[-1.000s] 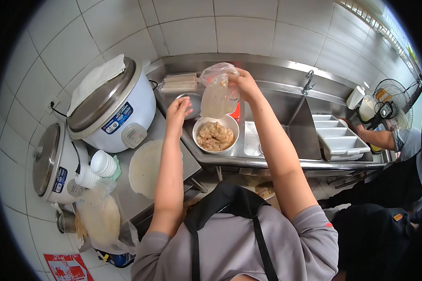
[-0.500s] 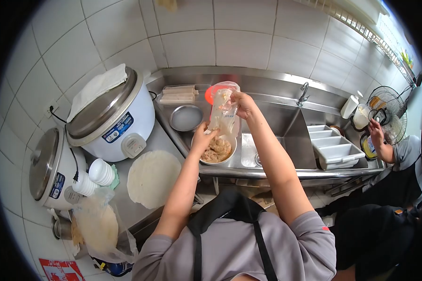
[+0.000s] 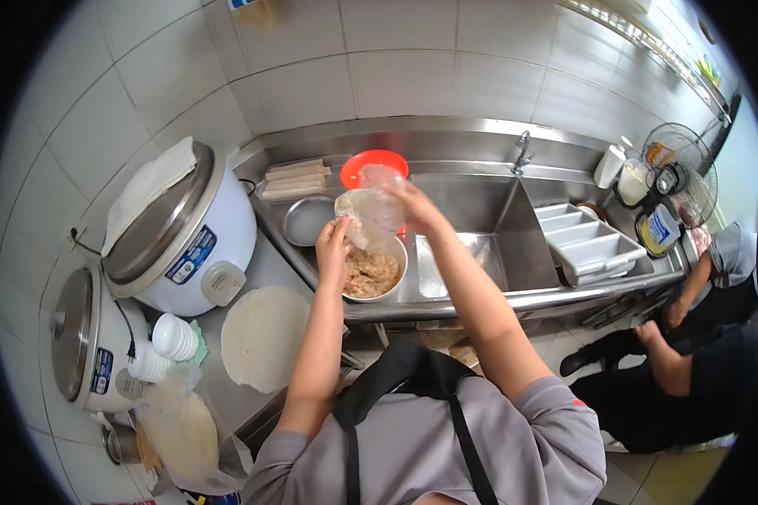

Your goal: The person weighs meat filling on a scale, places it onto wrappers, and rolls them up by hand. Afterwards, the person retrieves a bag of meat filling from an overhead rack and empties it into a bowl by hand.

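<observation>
My left hand (image 3: 333, 246) pinches the lower left edge of a clear plastic bag (image 3: 369, 212) smeared with pale residue. On its right side, my right hand (image 3: 417, 208) grips the same bag, slightly blurred by motion. Right below the bag is a white bowl (image 3: 405, 271) containing a ground meat mixture (image 3: 372, 273). Behind the bag rests a red plate (image 3: 379, 158). A round metal pan (image 3: 306, 220) lies left of the bowl, near a tray of pale rolls (image 3: 296, 179).
Two large rice cookers (image 3: 215, 244) stand at left beside stacked white cups (image 3: 175, 337). A round flat wrapper (image 3: 264, 338) lies on the counter. To the right are a steel sink (image 3: 463, 210), a white divided container (image 3: 594, 242), a fan (image 3: 691, 168) and other people (image 3: 682, 370).
Both hands have shifted the bag, which now hangs lower and more spread out over the bowl. The view has turned slightly. At right, a co-worker's raised hand has gone down.
</observation>
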Available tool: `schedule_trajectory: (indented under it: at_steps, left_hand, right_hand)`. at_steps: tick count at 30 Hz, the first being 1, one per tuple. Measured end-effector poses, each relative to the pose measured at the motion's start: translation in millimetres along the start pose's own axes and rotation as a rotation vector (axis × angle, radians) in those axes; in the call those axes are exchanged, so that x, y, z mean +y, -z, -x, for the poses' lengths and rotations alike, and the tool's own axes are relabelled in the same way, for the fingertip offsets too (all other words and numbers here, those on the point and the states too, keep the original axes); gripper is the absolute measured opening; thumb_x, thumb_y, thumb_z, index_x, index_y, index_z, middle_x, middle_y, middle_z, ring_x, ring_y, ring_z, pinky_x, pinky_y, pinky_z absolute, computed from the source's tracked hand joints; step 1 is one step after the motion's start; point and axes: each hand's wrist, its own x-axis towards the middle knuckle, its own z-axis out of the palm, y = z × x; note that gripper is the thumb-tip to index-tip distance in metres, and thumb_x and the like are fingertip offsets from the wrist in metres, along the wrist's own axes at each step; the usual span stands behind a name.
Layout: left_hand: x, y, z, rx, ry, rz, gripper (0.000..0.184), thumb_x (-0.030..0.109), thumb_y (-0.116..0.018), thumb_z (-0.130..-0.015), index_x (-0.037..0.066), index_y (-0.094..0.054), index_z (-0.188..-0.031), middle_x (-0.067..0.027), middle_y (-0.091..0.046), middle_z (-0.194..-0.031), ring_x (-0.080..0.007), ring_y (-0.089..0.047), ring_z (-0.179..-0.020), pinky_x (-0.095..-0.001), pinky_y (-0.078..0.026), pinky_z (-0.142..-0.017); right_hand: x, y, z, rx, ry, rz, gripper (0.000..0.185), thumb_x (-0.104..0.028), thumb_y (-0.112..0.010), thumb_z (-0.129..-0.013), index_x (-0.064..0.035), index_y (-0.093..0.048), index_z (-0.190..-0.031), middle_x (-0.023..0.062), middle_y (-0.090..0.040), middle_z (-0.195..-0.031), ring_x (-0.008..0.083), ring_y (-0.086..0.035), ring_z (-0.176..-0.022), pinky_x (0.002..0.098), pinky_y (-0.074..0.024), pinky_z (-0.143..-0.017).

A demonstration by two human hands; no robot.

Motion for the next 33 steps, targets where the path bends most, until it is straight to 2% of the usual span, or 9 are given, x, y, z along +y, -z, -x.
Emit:
schedule_trajectory:
  at_steps: [6,9,13,17,20,23,24,27,33]
  left_hand:
    - [8,-29,6,-0.302,-0.510,-0.709,0.015,0.012,-0.059,-0.083,-0.001,-0.060,-0.091,-0.0057,-0.056,-0.092,-0.0141,-0.057,-0.084,-0.0250,-0.044,-0.076]
    - [10,-22,10,-0.278,-0.629,-0.660,0.018,0.006,-0.054,-0.085,0.001,-0.061,-0.100,-0.0087,-0.056,-0.102,-0.0158,-0.056,-0.095,-0.0281,-0.046,-0.080]
    - [-6,10,-2,0.104,-0.263,-0.383,0.024,0.006,-0.052,-0.086,0.004,-0.055,-0.110,-0.0060,-0.052,-0.111,-0.0159,-0.055,-0.094,-0.0303,-0.047,-0.081]
    - [-33,7,-15,-0.183,0.180,0.142,0.034,0.005,-0.050,-0.085,0.006,-0.046,-0.119,-0.0083,-0.053,-0.111,-0.0187,-0.054,-0.099,-0.0328,-0.046,-0.087]
    - [-37,-7,-28,-0.215,0.381,0.521,0.038,0.007,-0.049,-0.085,0.007,-0.041,-0.123,-0.0114,-0.051,-0.114,-0.0229,-0.052,-0.103,-0.0374,-0.044,-0.090]
    - [-23,-29,-19,-0.252,0.184,0.337,0.042,0.009,-0.051,-0.085,0.009,-0.038,-0.126,-0.0104,-0.049,-0.117,-0.0240,-0.049,-0.107,-0.0396,-0.042,-0.092]
    - [-19,-37,-14,-0.264,0.156,0.282,0.046,0.015,-0.053,-0.086,0.010,-0.036,-0.128,-0.0094,-0.047,-0.119,-0.0234,-0.047,-0.109,-0.0403,-0.039,-0.093]
    - [-7,-72,0,-0.182,0.104,-0.013,0.047,0.021,-0.054,-0.086,0.009,-0.036,-0.128,-0.0080,-0.046,-0.119,-0.0216,-0.043,-0.113,-0.0402,-0.038,-0.092]
    - [-47,-69,-37,-0.248,0.064,0.010,0.038,0.000,-0.056,-0.079,0.005,-0.045,-0.115,-0.0098,-0.055,-0.104,-0.0181,-0.058,-0.090,-0.0310,-0.049,-0.073]
  right_hand:
    - [22,-28,4,0.373,0.130,0.503,0.045,-0.009,-0.066,-0.072,0.0002,-0.051,-0.113,0.0103,-0.061,-0.099,0.0193,-0.059,-0.088,0.0314,-0.0475,-0.077]
    - [31,-4,-6,0.266,0.194,0.067,0.050,0.000,-0.064,-0.066,0.0012,-0.051,-0.114,0.0111,-0.062,-0.098,0.0200,-0.060,-0.089,0.0303,-0.0474,-0.076]
    - [0,-4,-3,0.222,0.044,-0.409,0.036,0.005,-0.062,-0.070,0.0005,-0.054,-0.105,0.0109,-0.062,-0.093,0.0211,-0.061,-0.083,0.0346,-0.0522,-0.070]
    - [0,-4,-8,0.117,0.099,-0.657,0.024,0.000,-0.060,-0.077,-0.0009,-0.056,-0.100,0.0096,-0.061,-0.091,0.0202,-0.062,-0.081,0.0357,-0.0525,-0.068]
    - [6,-2,11,0.466,0.207,0.167,0.020,0.000,-0.058,-0.076,-0.0014,-0.060,-0.096,0.0128,-0.060,-0.095,0.0235,-0.061,-0.085,0.0361,-0.0498,-0.072]
    - [21,16,24,0.437,0.442,1.100,0.020,0.000,-0.057,-0.074,-0.0005,-0.062,-0.094,0.0169,-0.057,-0.100,0.0288,-0.059,-0.089,0.0362,-0.0468,-0.075]
    - [30,19,25,0.348,0.699,1.039,0.024,-0.001,-0.059,-0.068,0.0010,-0.061,-0.092,0.0170,-0.052,-0.086,0.0346,-0.053,-0.081,0.0387,-0.0451,-0.072]
    - [49,24,24,0.221,0.639,1.229,0.025,-0.005,-0.061,-0.068,-0.0010,-0.061,-0.093,0.0162,-0.051,-0.097,0.0332,-0.054,-0.086,0.0365,-0.0463,-0.074]
    - [-5,65,50,-0.117,0.273,0.934,0.075,-0.009,-0.074,-0.058,-0.0117,-0.044,-0.127,0.0161,-0.041,-0.122,0.0351,-0.043,-0.112,0.0397,-0.0390,-0.093]
